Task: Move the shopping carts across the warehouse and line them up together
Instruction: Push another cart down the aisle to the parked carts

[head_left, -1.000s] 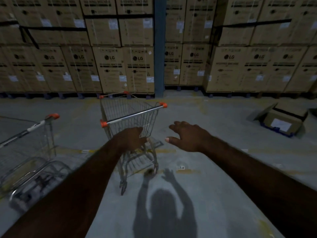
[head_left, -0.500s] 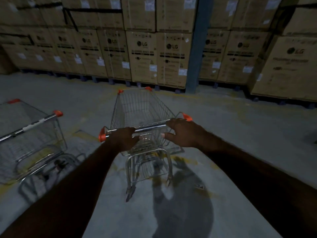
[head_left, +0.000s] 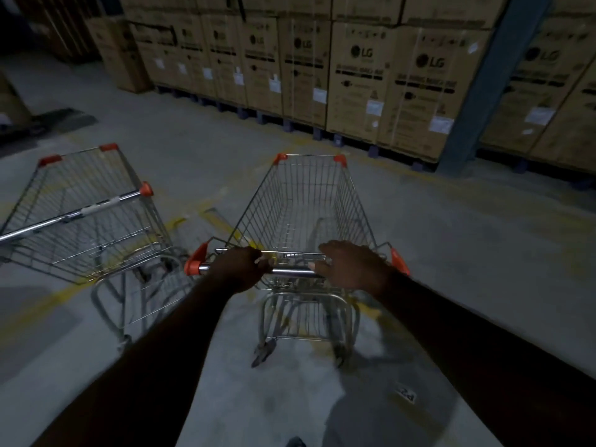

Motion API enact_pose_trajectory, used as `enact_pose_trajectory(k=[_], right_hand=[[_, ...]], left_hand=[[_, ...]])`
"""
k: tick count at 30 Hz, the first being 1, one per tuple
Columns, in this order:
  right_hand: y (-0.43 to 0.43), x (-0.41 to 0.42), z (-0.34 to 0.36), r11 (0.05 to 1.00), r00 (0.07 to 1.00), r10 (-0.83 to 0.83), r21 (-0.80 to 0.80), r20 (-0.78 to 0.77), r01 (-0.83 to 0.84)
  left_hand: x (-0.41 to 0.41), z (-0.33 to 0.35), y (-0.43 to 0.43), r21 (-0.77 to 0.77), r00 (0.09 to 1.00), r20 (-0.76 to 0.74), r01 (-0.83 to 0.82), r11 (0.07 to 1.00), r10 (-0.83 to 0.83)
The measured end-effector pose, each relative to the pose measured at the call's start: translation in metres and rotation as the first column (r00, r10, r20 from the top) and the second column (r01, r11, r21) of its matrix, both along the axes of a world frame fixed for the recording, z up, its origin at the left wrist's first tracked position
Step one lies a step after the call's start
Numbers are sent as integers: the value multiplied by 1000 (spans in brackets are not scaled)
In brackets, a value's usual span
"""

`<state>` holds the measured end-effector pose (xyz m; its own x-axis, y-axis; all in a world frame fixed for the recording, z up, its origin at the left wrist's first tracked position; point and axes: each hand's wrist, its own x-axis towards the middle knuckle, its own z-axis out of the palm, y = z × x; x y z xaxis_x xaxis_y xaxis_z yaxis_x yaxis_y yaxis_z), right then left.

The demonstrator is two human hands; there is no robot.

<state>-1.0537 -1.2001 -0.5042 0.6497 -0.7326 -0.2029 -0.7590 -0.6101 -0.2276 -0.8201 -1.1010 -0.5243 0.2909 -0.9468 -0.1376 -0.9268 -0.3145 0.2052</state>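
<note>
An empty wire shopping cart (head_left: pixel 309 201) with orange corner caps stands straight in front of me on the concrete floor. My left hand (head_left: pixel 243 267) is closed around its chrome handle bar (head_left: pixel 292 271) near the left end. My right hand (head_left: pixel 350 264) grips the same bar toward the right end. A second empty cart (head_left: pixel 87 217) of the same kind stands to the left, its handle angled toward me, a short gap away from the held cart.
A long wall of stacked LG cardboard boxes (head_left: pixel 364 75) on pallets runs across the back. A blue steel column (head_left: pixel 483 88) rises at the right. Faded yellow lines (head_left: pixel 225 225) mark the floor between the carts. Dark stacked goods (head_left: pixel 19 101) sit at far left.
My right hand has come down onto the handle bar, joining the left. The view has swung left, and the held cart now points toward the boxes beside the second cart.
</note>
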Motion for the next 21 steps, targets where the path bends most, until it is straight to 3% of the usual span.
enact_pose_trajectory(k=[2,7,14,21], right_hand=[[-15,6,-16,999,999,-28,35,-31,29],[-34,14,-44,989,994,-105,103,-11,105],[-41,3,-55,997,998,-67,35,10,66],[-51,-49,-59,997,998,67,29,-12,-67]], left_hand=[[7,-11,-11,36,1000,19,-14,999,14],[5,-27,-14,67,969,233,-100,993,82],[-16,-34,-13,57,950,263,-189,980,168],[-92,-31,-1,-38,896,264,-360,932,357]])
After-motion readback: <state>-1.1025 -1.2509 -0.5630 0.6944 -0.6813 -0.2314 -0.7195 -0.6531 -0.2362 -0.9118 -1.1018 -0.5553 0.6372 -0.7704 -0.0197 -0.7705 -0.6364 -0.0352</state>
